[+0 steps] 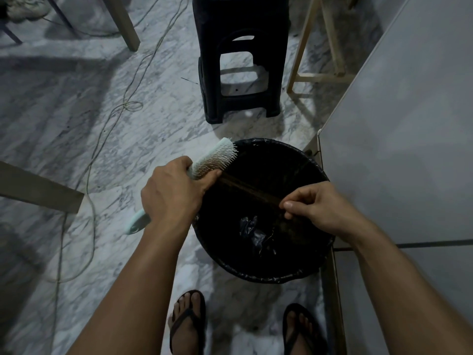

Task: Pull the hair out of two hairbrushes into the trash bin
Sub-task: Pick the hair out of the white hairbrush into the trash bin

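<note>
My left hand (174, 190) grips a pale mint hairbrush (215, 158) around its neck, bristles facing right, at the left rim of the trash bin (314, 271). The brush's handle end sticks out below my wrist. A long brown strand of hair (250, 189) stretches taut from the bristles across the bin's mouth to my right hand (322, 207), which pinches its other end between thumb and fingers. The round bin is lined with a black plastic bag. Only one hairbrush is in view.
A black plastic stool (239, 62) stands on the marble floor beyond the bin. A grey table surface (409, 137) fills the right side. Wooden legs (299, 62) and a thin cable (107, 129) cross the floor. My feet in sandals (188, 321) are just below the bin.
</note>
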